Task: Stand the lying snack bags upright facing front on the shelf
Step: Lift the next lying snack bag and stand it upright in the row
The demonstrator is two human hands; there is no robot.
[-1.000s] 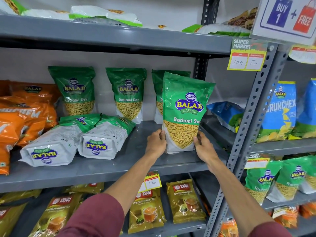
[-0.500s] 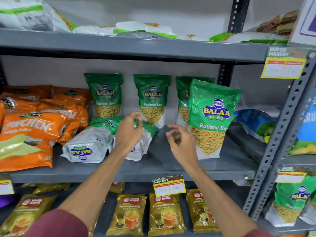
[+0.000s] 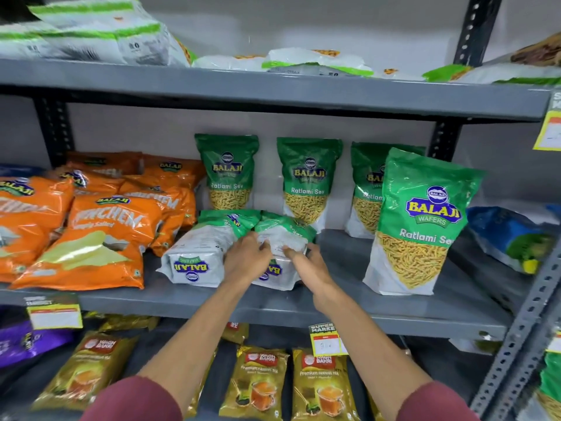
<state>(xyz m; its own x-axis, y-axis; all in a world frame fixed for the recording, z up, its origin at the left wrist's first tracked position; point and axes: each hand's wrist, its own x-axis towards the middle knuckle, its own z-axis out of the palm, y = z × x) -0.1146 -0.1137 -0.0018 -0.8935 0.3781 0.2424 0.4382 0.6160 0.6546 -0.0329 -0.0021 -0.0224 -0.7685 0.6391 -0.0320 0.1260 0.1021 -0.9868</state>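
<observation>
Two green-and-white Balaji Ratlami Sev bags lie flat, backs up, on the grey middle shelf (image 3: 349,268). The left lying bag (image 3: 197,253) is untouched. Both hands rest on the right lying bag (image 3: 285,238): my left hand (image 3: 247,259) on its left side, my right hand (image 3: 309,264) on its right side, fingers curled onto it. One Ratlami Sev bag (image 3: 422,223) stands upright facing front at the right of the shelf. Three more upright bags (image 3: 308,177) stand along the back wall.
Orange Balaji chip bags (image 3: 100,235) are piled at the shelf's left. A blue bag (image 3: 513,238) lies on the neighbouring shelf to the right, past the perforated post (image 3: 528,323). Tea packets (image 3: 321,387) fill the shelf below; white-green bags lie on the top shelf.
Both hands left the upright bag at the right, moved left across the shelf and came down on the right lying bag. The camera turned left as well.
</observation>
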